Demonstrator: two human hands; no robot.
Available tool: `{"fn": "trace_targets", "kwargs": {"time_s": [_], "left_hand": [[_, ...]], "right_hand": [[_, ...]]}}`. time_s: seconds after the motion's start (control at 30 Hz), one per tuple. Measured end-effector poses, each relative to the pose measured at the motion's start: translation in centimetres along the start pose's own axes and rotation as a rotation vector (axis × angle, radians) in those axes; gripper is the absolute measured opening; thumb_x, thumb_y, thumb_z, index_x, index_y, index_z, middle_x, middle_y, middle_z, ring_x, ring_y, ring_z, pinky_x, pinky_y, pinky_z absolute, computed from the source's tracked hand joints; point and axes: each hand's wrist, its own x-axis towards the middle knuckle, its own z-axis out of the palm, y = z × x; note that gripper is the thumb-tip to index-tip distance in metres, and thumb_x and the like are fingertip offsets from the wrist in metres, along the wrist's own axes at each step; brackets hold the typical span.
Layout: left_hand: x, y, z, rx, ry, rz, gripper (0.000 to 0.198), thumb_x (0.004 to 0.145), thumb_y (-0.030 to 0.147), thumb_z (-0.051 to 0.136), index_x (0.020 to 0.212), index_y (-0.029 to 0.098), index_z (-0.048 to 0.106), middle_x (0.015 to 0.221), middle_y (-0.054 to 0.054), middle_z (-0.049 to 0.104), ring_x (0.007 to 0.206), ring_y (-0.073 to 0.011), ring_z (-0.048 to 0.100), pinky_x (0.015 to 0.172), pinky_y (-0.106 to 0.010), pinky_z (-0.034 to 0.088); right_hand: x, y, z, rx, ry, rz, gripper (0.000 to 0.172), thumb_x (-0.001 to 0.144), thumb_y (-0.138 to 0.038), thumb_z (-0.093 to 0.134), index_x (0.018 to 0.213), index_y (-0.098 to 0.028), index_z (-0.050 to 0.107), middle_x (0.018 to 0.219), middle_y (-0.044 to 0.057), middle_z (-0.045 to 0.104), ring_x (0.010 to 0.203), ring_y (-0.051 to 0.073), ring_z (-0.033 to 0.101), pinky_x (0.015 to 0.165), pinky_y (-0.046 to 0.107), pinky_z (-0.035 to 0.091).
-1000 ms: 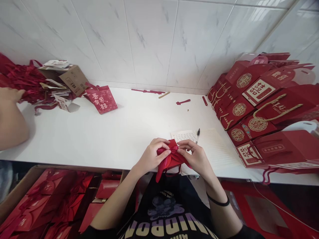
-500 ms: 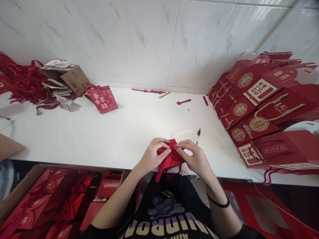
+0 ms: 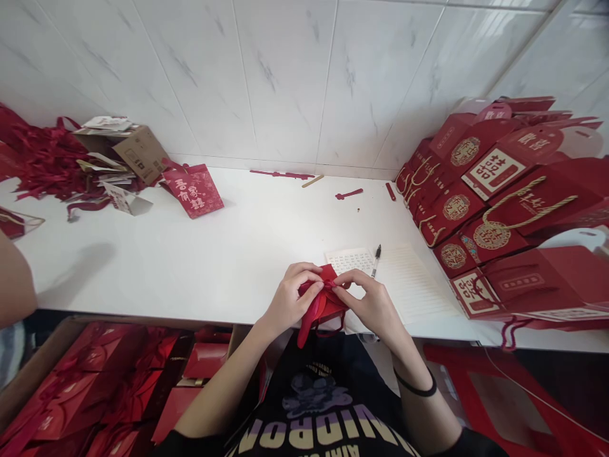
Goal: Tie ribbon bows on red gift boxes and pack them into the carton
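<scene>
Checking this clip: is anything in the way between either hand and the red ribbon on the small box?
Nothing visible. The left hand and right hand both have fingertips at the red ribbon on top of the small box. The pen lies beyond the right hand, not between.

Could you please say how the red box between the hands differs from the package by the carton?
At the red box, the left hand and right hand pinch a ribbon; the package rests on the table. The package shows white characters; none show on the box. Both are red.
</scene>
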Motion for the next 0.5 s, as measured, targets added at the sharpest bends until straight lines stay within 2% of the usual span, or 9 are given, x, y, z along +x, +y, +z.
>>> {"fn": "trace_targets", "kwargs": {"time_s": [0.17,0.37,0.5], "left_hand": [[-0.07,-0.11,0.04,0.027,0.01,0.024,0.012,0.088,0.021,0.052,0.081,0.02,0.063,0.102,-0.006,0.062,0.105,-0.0187,0.055,0.094,-0.038,0.046],[-0.37,-0.29,0.2,0.166,0.077,0.17,0.012,0.09,0.018,0.049,0.085,0.02,0.06,0.104,-0.005,0.061,0.113,-0.02,0.048,0.098,-0.041,0.042],[-0.38,-0.11,0.09,0.162,0.033,0.137,0.015,0.091,0.018,0.045,0.085,0.02,0.058,0.108,-0.005,0.06,0.116,-0.0207,0.046,0.1,-0.042,0.041]], "right_hand": [[0.02,-0.27,-0.02,0.146,-0.037,0.078,0.01,0.08,-0.028,0.059,0.078,-0.02,0.064,0.075,0.001,0.065,0.071,0.017,0.06,0.068,0.028,0.049],[-0.09,0.1,0.12,0.109,-0.103,0.054,0.014,0.081,-0.029,0.057,0.085,-0.02,0.067,0.085,0.004,0.067,0.081,0.019,0.061,0.074,0.031,0.048],[0.07,0.36,0.29,0.157,-0.135,0.065,0.015,0.082,-0.031,0.055,0.084,-0.02,0.066,0.084,0.004,0.066,0.079,0.019,0.059,0.073,0.031,0.047]]}}
